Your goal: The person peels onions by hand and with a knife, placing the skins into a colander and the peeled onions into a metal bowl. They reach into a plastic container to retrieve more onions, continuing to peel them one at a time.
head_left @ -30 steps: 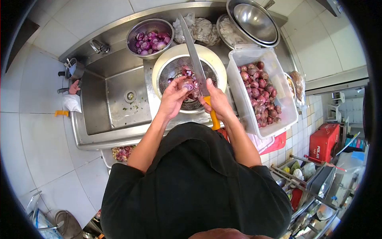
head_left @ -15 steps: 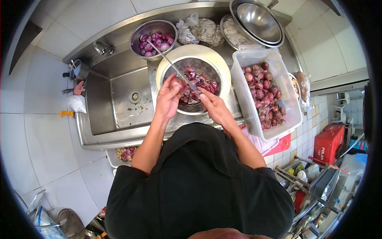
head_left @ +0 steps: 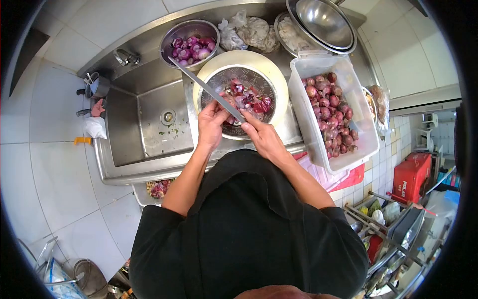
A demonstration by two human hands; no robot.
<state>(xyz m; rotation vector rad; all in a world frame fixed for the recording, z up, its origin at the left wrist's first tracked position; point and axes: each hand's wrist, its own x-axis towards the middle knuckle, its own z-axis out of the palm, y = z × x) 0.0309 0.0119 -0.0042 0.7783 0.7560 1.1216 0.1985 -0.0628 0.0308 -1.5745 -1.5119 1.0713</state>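
Observation:
My right hand (head_left: 262,133) grips a long knife (head_left: 206,89), whose blade points up and left across a perforated metal colander (head_left: 209,82). Beside it, my left hand (head_left: 211,124) has its fingers closed on an onion that mostly hides behind the blade and fingers. Red onion skins and pieces (head_left: 254,99) lie in the colander, which rests on a pale round tub (head_left: 282,89). Peeled purple onions (head_left: 191,50) fill a metal bowl (head_left: 167,42) behind it. Unpeeled red onions (head_left: 331,112) are in a clear plastic bin (head_left: 368,142) to the right.
A steel sink basin (head_left: 149,117) with a faucet (head_left: 124,57) is on the left. Plastic bags (head_left: 254,35) and stacked steel bowls (head_left: 323,25) stand at the back. A tray of onion scraps (head_left: 159,188) sits below the counter's front edge, and a red cooler (head_left: 411,177) stands far right.
The knife has turned, so its broad blade now shows. The onion in my left hand was in plain view before and is now mostly hidden. Both hands have shifted slightly.

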